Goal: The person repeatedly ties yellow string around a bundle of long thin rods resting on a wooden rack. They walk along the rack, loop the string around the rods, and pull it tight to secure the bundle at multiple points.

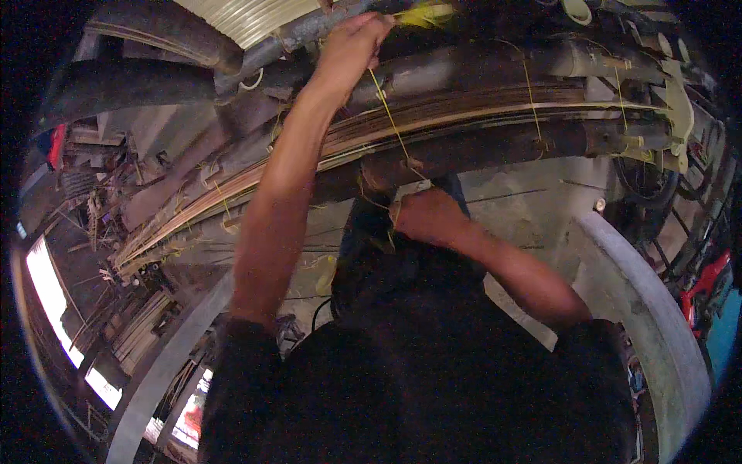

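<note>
My left hand (357, 46) reaches far forward with bent, closed fingers at the upper dark beam. A blurred yellow tuft (423, 15) shows just beyond its fingertips; whether the hand holds it is unclear. From below this hand a taut yellow cord (391, 119) runs down across a long band of thin brown and pale strands (464, 110) to the lower dark beam (495, 151). Close to my body, my right hand (431, 218) is closed in a fist beside a thin cord (373, 203). What its fingers grip is hidden.
More yellow cords (532, 93) tie the beams at the right, near a pale notched end piece (680, 116). Curved grey bars (649, 301) stand at both sides of me. Scrap wood (97, 213) is piled at the left. A wheel (649, 174) is at the right.
</note>
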Demonstrator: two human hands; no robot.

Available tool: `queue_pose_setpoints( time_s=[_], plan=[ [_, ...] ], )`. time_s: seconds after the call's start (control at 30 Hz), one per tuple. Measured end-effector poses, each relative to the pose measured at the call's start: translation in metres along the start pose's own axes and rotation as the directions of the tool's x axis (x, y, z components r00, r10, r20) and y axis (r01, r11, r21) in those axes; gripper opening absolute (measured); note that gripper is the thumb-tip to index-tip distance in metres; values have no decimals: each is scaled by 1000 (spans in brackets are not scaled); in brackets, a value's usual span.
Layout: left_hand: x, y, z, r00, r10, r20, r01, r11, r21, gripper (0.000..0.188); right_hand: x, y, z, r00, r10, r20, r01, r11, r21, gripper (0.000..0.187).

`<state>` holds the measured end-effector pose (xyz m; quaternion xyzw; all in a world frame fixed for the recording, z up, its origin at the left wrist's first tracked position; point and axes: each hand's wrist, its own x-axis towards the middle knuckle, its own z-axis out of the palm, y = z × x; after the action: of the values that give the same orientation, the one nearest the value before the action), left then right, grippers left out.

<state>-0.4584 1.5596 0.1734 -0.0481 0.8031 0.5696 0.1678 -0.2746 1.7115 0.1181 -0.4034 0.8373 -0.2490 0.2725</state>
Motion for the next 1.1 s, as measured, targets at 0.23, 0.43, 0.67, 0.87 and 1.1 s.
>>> queue_pose_setpoints(
  time_s=[0.23, 0.43, 0.67, 0.87, 1.1],
  plan=[
    [45, -104, -42, 990, -27, 140, 24, 999, 27, 25, -104, 23, -70, 801, 293, -521, -100, 925, 367, 23],
    [-7, -107, -144, 928, 366, 70, -368, 871, 324, 38, -168, 4, 56, 382, 817, -432, -693, 562, 451, 24],
    [-79, -86, -177, 902, 425, 70, -426, 856, 291, 35, -17, 47, -45, 309, 681, -664, -434, 722, 538, 29],
    [-168, -114, -211, 941, 317, -120, -253, 892, 375, 28, 27, -132, 63, 476, 872, 113, -76, -87, 993, 22],
    [-187, -144, -120, 927, 368, 71, -349, 777, 524, 30, 59, -159, -35, 887, 314, -339, -228, 936, 270, 15]
  ],
)
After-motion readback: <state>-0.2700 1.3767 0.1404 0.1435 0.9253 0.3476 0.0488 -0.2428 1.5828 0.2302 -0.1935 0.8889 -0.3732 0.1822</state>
